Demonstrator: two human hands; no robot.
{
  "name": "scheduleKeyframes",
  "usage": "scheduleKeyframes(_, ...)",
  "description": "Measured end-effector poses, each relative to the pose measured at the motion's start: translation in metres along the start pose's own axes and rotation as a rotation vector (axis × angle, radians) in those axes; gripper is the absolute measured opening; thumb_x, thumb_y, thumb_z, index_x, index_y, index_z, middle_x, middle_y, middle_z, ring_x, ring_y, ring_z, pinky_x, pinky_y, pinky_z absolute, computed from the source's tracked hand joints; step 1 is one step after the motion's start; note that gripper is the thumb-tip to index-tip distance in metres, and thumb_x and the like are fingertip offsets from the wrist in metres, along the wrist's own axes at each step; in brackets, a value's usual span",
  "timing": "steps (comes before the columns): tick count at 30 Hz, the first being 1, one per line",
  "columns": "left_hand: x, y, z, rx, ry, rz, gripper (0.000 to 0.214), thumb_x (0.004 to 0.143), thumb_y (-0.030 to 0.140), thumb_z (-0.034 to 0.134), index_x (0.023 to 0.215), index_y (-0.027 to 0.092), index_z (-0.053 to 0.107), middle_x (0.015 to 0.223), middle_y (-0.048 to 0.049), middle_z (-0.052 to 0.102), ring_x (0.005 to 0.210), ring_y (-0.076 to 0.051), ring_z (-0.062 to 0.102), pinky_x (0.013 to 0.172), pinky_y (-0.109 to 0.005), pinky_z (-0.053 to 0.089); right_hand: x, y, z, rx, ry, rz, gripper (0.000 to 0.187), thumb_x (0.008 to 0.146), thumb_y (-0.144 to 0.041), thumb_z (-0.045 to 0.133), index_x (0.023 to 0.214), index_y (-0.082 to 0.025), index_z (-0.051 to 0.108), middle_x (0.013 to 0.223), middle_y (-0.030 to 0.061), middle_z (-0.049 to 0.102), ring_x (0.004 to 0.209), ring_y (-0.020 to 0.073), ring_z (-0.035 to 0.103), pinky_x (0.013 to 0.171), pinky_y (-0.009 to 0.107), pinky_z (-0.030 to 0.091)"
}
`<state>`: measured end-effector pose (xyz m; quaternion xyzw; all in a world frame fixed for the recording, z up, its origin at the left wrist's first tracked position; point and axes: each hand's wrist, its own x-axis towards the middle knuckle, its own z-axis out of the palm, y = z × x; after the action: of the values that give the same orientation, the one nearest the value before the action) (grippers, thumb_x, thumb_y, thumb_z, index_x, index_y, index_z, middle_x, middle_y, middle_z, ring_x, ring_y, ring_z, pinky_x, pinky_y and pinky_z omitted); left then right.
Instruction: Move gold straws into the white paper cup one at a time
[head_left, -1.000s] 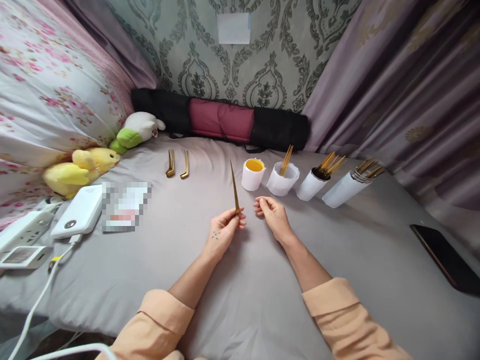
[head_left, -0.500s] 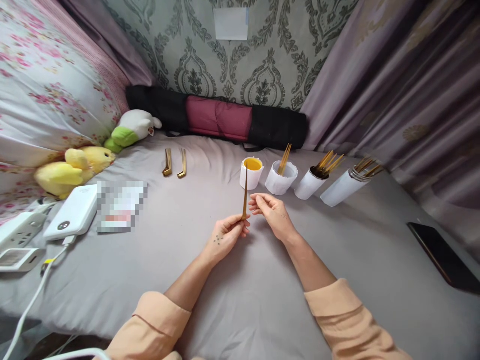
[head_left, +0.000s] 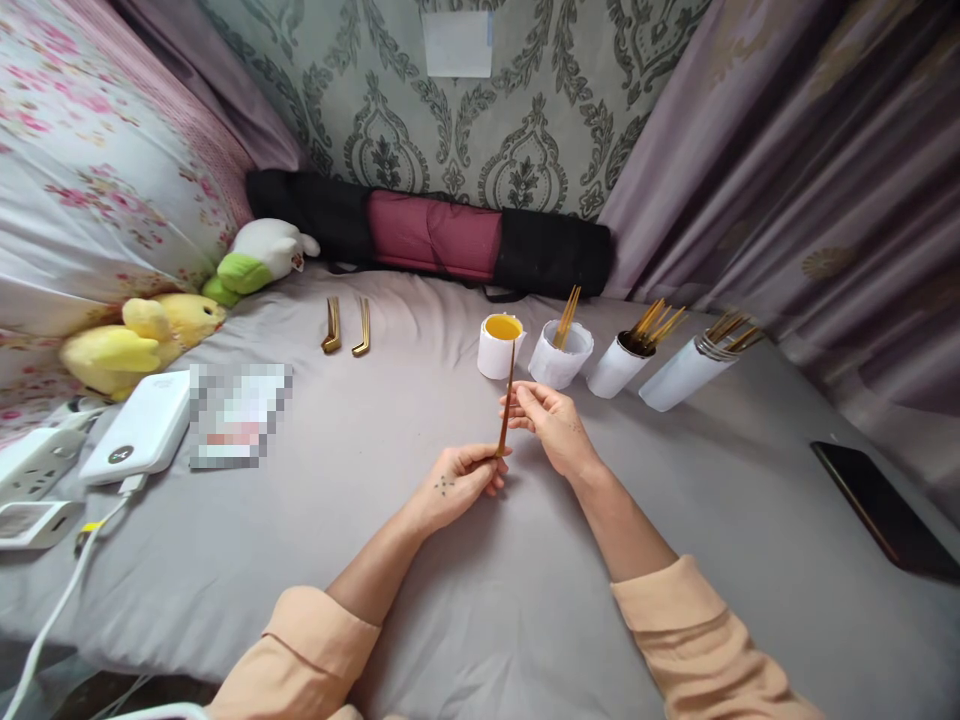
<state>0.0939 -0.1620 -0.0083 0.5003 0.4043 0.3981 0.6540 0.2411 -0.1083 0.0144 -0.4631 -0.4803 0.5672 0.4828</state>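
Observation:
My left hand (head_left: 463, 482) pinches the lower end of a slender, tapered golden-brown stick (head_left: 507, 405), which stands nearly upright with its thin tip up. Close against the stick's middle is my right hand (head_left: 553, 425), its fingers loosely bent and apart; whether they touch it I cannot tell. Beyond the tip stands a short white cup (head_left: 499, 354) with a yellow inside. To its right, a wider white cup (head_left: 556, 370) holds a few yellow sticks (head_left: 568, 318). A narrower white cup (head_left: 611, 375) and a tall tilted-looking white cup (head_left: 682, 382) hold more thin sticks.
Two groups of bent gold pieces (head_left: 361, 328) lie at the back left. A power bank (head_left: 139, 425), power strip (head_left: 41, 455) and blurred packet (head_left: 236, 415) are on the left, near plush toys (head_left: 142, 345). A long black-and-red bag (head_left: 435, 235) lies behind; a phone (head_left: 881, 505) lies right.
The stick has moved slightly right and down with my left hand, its tip now leaning right. My right hand's fingertips have come up beside the stick.

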Motion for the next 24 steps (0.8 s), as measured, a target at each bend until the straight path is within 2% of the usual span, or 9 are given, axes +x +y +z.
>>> scheduleKeyframes(11,-0.0021,0.0021,0.0008,-0.011,-0.052,-0.092,0.03,0.074,0.027,0.056,0.099,0.012,0.065,0.074,-0.0076,0.063,0.057,-0.011,0.056,0.059,-0.025,0.046,0.0001,0.0021,0.0039,-0.021,0.009,-0.001,0.038,0.063,-0.034,0.067,0.094,-0.016,0.054,0.08,0.002,0.06,0.066,0.0126,0.06,0.06,0.027,0.049)
scheduleKeyframes(18,-0.0007,-0.0028,-0.0016,-0.015,-0.072,-0.106,0.029,0.073,0.028,0.057,0.097,0.013,0.065,0.078,-0.008,0.064,0.057,-0.011,0.056,0.058,-0.024,0.045,0.0002,0.0045,0.004,-0.05,0.005,-0.019,0.035,0.063,-0.029,0.067,0.094,-0.017,0.054,0.08,0.0017,0.06,0.067,0.0124,0.059,0.061,0.027,0.049)
scheduleKeyframes(24,-0.0007,0.0004,-0.0041,-0.104,-0.098,-0.158,0.03,0.072,0.031,0.06,0.096,0.013,0.065,0.085,-0.0095,0.064,0.064,-0.012,0.058,0.063,-0.026,0.046,-0.0001,0.0031,0.0042,-0.026,-0.026,-0.034,0.034,0.064,-0.029,0.066,0.095,-0.018,0.055,0.081,0.0015,0.06,0.068,0.012,0.059,0.065,0.028,0.049)
